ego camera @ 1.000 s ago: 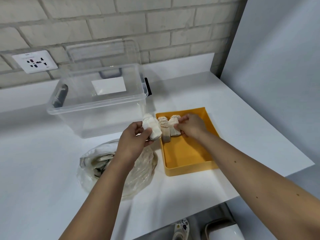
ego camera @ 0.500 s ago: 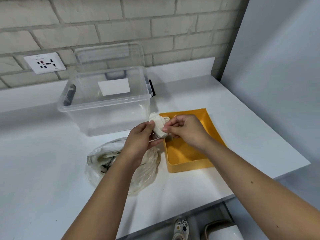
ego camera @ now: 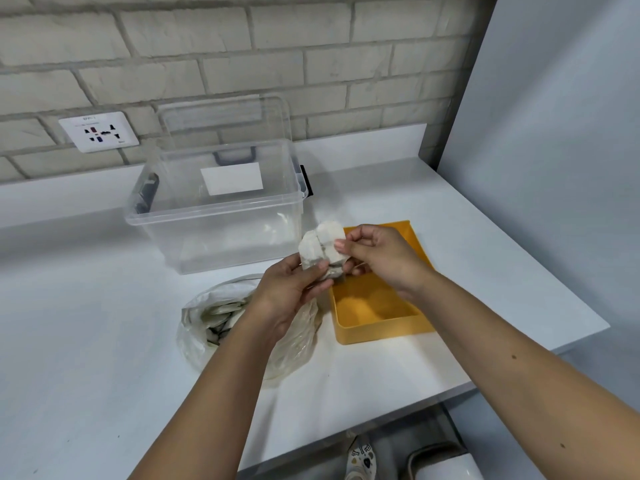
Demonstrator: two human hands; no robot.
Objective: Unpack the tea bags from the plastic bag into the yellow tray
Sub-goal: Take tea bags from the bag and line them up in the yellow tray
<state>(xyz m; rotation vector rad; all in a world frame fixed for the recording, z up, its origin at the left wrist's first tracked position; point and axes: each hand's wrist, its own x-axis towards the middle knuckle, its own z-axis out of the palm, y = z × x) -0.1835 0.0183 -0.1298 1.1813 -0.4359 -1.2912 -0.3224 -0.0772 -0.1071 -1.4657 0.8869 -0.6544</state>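
Fingers (ego camera: pixel 343 244), L hand (ego camera: pixel 287 296) & R hand (ego camera: pixel 384 258), pinch crinkly pillow-shaped tea bags (ego camera: pixel 317 247).

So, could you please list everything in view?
tea bags: bunch, count unclear, off-white, in both hands
yellow tray: one, yellow, counter, right of the plastic bag
plastic bag: one, clear, counter, under the left forearm, more tea bags inside
storage box: one, clear, open, behind the bag
lid: one, clear, leaning on the wall
wall socket: one, white, brick wall
counter: one, white
shoe: one, white, floor below
left hand: one, gripping the bunch
right hand: one, fingers pinching it
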